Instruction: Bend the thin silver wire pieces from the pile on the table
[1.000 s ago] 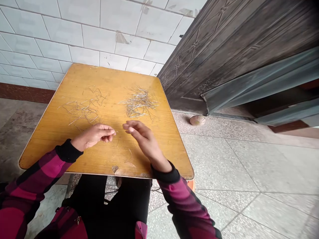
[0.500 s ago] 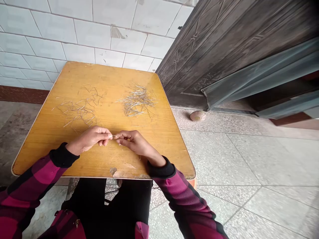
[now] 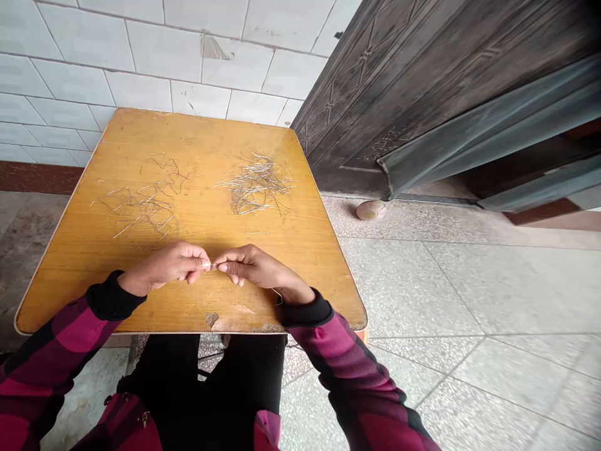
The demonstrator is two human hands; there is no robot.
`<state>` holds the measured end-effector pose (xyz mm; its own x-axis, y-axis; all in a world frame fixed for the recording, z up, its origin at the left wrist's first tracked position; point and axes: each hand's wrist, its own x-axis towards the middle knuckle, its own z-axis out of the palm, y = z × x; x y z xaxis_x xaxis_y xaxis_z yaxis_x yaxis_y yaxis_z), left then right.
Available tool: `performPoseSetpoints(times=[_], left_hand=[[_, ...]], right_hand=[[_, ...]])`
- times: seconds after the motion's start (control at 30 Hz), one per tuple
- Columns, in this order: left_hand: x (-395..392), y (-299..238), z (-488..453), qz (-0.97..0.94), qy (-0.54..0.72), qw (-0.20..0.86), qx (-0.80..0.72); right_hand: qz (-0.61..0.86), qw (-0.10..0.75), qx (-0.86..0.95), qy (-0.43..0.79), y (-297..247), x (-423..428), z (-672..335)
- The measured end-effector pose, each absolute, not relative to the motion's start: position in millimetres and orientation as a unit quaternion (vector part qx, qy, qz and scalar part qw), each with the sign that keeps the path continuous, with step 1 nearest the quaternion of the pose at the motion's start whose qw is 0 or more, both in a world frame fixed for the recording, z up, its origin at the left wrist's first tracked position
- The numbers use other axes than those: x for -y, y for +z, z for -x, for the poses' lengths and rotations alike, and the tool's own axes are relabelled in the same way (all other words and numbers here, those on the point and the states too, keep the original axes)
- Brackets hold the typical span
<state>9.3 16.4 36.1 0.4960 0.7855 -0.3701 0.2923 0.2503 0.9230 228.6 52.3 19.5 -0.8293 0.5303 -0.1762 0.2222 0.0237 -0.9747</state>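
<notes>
Above the near half of the wooden table, my left hand (image 3: 176, 266) and my right hand (image 3: 253, 266) meet almost fingertip to fingertip. Both are closed in a pinch on one thin wire (image 3: 214, 265), and a short stretch of it shows between them. Another bit of wire sticks out below my right wrist. Beyond my left hand lies a loose scatter of bent wires (image 3: 148, 210). A denser pile of wires (image 3: 257, 181), shinier and straighter, sits farther back on the right.
The yellow wooden table (image 3: 197, 138) has a chipped front edge and stands near a white tiled wall (image 3: 154, 53). A dark carved door (image 3: 375, 94) with a grey-green curtain (image 3: 469, 144) is to the right. A ball (image 3: 370, 210) rests on the stone floor.
My right hand's fingers have closed more tightly on the wire, and its wrist has turned a little. The view has shifted slightly. Both wire piles lie as before.
</notes>
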Motion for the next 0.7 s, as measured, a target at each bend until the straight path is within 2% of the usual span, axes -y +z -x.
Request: performPoseSetpoints(times=[0.27,0.5,0.7], left_hand=[[-17.1,38.2,-1.3,-0.569,0.18,0.655,-0.464],[-18.9,35.1,3.7,-0.543,0.18,0.67,-0.473],[-21.4,41.3,5.7,-0.576,0.153,0.634,-0.493]], right_hand=[[0.272,0.034,0.642,0.715,16.8,-68.3,-244.2],[0.265,0.016,0.681,0.682,21.7,-76.8,-260.1],[0.264,0.012,0.722,0.64,19.5,-79.9,-264.0]])
